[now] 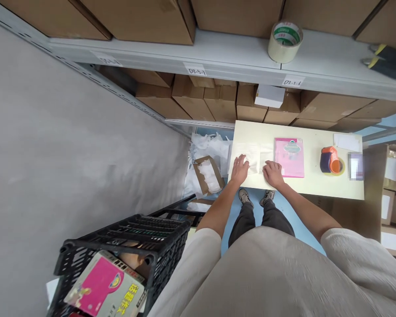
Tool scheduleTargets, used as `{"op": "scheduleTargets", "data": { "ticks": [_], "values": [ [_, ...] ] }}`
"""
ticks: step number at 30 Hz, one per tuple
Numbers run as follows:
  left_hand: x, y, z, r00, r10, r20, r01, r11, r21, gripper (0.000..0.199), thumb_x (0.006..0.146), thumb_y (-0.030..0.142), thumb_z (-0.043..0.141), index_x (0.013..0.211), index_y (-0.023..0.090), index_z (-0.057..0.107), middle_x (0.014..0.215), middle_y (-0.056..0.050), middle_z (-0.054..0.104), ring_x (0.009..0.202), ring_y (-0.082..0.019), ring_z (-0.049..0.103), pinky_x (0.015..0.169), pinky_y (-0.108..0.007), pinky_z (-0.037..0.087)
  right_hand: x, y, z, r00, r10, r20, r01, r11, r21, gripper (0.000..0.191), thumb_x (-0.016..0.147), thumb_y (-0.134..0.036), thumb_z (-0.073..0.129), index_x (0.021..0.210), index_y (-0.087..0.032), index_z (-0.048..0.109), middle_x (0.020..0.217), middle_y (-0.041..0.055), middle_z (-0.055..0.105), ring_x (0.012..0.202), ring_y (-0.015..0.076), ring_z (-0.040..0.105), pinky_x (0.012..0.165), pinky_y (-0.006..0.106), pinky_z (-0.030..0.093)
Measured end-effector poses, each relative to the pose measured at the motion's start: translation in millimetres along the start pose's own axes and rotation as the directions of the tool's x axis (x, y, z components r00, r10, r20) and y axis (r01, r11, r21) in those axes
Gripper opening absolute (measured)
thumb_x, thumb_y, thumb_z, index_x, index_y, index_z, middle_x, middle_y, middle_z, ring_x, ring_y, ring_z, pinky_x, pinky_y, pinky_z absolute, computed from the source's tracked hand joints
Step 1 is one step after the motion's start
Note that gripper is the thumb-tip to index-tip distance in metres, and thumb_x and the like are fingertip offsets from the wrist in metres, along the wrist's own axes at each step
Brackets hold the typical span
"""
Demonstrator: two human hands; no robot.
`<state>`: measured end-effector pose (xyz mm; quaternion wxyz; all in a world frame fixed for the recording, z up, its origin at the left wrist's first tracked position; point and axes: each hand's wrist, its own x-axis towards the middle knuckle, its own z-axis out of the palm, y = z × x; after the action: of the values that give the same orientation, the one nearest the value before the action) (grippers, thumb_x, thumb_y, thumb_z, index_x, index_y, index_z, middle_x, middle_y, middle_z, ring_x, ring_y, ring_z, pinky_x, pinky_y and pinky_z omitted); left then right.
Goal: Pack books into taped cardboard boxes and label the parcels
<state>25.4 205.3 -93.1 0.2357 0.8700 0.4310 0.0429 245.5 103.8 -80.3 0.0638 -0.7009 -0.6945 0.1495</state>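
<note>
On the cream table (333, 187) lies a thin, pale, translucent sheet or bag (252, 152). My left hand (240, 169) rests on this sheet with its fingers apart. At the right end of the sheet my right hand (273, 173) lies palm down, fingers bent and touching the surface. Just beside the right hand is a pink book (289, 158) with a pale oval on its cover. It lies flat, and I cannot tell whether the right fingertips touch it. What is under both palms is hidden.
An orange and dark tape dispenser (330, 160) and white papers (347, 141) occupy the table's right side. A black crate (119, 242) holding books stands at lower left. White scraps and an open carton (208, 176) lie left of the table. A tape roll (285, 43) sits on the shelf.
</note>
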Motion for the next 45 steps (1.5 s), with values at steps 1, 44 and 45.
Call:
{"op": "scheduleTargets", "data": {
  "ticks": [1,44,45],
  "values": [
    [1,0,-1.1,1.000,-0.003,-0.001,0.003,1.000,0.000,0.026,0.109,0.019,0.042,0.118,0.019,0.066,0.168,-0.020,0.052,0.169,-0.029,0.033,0.139,-0.060,0.027,2,0,-2,1.000,0.001,0.005,-0.001,1.000,0.001,0.034,0.109,-0.030,0.041,0.119,-0.020,0.071,0.148,0.0204,0.062,0.135,0.0364,0.050,0.113,0.055,0.035],
    [-101,-104,-127.9,0.823,-0.563,-0.072,0.552,0.765,0.332,0.057,0.102,0.001,0.029,0.145,0.005,0.066,0.149,-0.028,0.059,0.136,-0.038,0.055,0.108,-0.050,0.044,55,-63,-6,0.988,-0.027,0.150,0.017,0.998,0.067,0.042,0.098,-0.030,0.049,0.134,-0.021,0.071,0.155,0.0193,0.056,0.139,0.0406,0.048,0.113,0.060,0.043],
    [-101,-105,-130.9,0.822,-0.565,-0.078,0.557,0.765,0.323,0.057,0.102,0.002,0.029,0.145,0.006,0.066,0.150,-0.027,0.059,0.137,-0.038,0.054,0.109,-0.050,0.044,56,-63,-8,0.988,-0.023,0.153,0.013,0.998,0.069,0.042,0.099,-0.030,0.049,0.134,-0.021,0.071,0.155,0.0193,0.056,0.140,0.0406,0.048,0.114,0.060,0.042]
  ]
}}
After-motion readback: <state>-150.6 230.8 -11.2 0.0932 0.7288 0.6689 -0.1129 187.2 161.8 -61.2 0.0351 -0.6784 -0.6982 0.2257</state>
